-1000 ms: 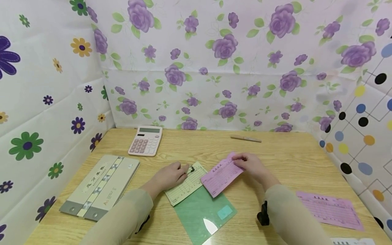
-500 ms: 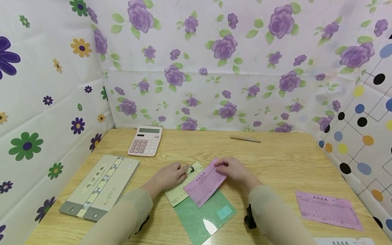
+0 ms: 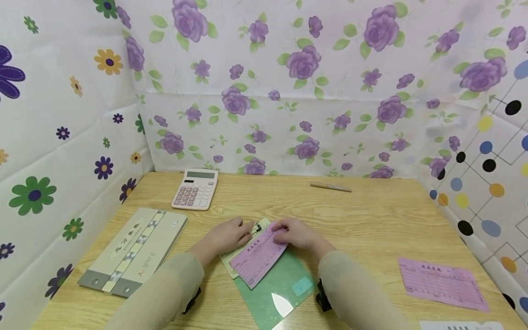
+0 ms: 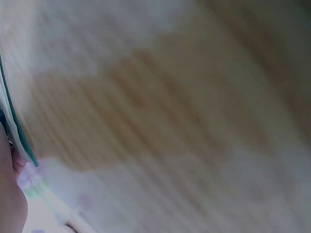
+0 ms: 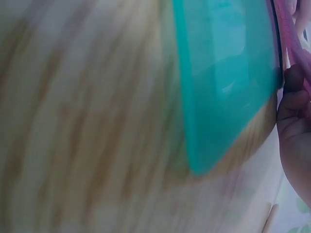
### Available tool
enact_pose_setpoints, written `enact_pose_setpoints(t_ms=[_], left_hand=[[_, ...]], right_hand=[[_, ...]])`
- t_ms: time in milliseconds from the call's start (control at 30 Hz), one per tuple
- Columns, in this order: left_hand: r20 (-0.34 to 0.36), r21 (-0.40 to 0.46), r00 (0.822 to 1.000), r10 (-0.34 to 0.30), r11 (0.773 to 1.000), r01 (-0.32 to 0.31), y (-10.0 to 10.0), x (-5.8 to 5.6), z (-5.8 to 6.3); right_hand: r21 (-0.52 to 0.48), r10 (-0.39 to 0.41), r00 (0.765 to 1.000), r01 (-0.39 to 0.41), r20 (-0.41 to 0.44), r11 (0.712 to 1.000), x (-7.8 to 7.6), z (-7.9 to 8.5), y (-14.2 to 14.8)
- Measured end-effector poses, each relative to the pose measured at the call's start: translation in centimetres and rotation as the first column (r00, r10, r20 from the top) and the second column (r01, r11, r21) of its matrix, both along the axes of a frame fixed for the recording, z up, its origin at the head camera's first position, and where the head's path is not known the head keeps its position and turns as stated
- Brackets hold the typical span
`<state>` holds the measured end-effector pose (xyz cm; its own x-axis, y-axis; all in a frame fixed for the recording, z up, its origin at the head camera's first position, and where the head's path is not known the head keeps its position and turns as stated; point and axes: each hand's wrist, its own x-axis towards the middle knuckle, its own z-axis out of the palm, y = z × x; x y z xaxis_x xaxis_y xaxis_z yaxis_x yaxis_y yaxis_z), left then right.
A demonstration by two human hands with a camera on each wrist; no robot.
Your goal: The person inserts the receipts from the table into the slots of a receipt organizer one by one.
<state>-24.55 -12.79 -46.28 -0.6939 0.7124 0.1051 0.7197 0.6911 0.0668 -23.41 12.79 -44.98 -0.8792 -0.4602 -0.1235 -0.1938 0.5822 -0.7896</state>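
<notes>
Pinching the black clip (image 3: 258, 228), left hand (image 3: 227, 237) likely steadies the yellow form (image 3: 232, 254); right hand (image 3: 300, 236) grips pink slip (image 3: 256, 261) between them.

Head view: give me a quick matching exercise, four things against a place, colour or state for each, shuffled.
1. calculator
2. pen
3. folder
4. right hand

A. green, partly under the pink slip
B. slim and tan, lying right of the calculator
C. pinching the pink slip
D. pale pink, lying left of the pen

Pairs: 1-D, 2-B, 3-A, 4-C
</notes>
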Motion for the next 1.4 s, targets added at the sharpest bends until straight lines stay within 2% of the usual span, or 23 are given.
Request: enact_pose_setpoints(t_ms=[300,533,733,933,1100,1233,1400], left_hand=[[0.039,-0.045,0.999,0.030,0.999,-0.029,0.2,-0.1,0.2],[-0.010,-0.086,1.000,0.016,0.996,-0.017,0.4,0.1,0.6],[0.013,-0.132,1.000,0.023,0.991,-0.021,0.6,-0.1,0.5],[0.003,-0.125,1.000,-0.007,0.992,0.008,0.7,-0.4,0.3],[0.028,-0.113,0.999,0.025,0.993,-0.021,0.8,-0.4,0.5],[0.041,-0.109,0.999,0.025,0.994,-0.021,0.9,-0.3,0.6],[0.026,-0.107,0.999,0.024,0.994,-0.021,1.0,-0.2,0.7]], right_hand=[[0.041,-0.011,1.000,0.011,-0.018,0.999,0.2,-0.4,-1.3],[0.099,-0.002,0.999,0.007,-0.050,0.995,0.6,-0.7,-1.9],[0.133,0.002,0.996,0.010,-0.092,0.991,0.9,-0.7,-2.4],[0.171,0.010,0.991,0.013,-0.135,0.985,1.1,-0.6,-2.5],[0.202,0.033,0.983,0.005,-0.181,0.979,0.9,-0.6,-2.9],[0.223,0.027,0.977,0.021,-0.212,0.975,0.8,-0.7,-3.2],[0.230,0.013,0.970,0.044,-0.242,0.972,0.7,-0.5,-3.6]])
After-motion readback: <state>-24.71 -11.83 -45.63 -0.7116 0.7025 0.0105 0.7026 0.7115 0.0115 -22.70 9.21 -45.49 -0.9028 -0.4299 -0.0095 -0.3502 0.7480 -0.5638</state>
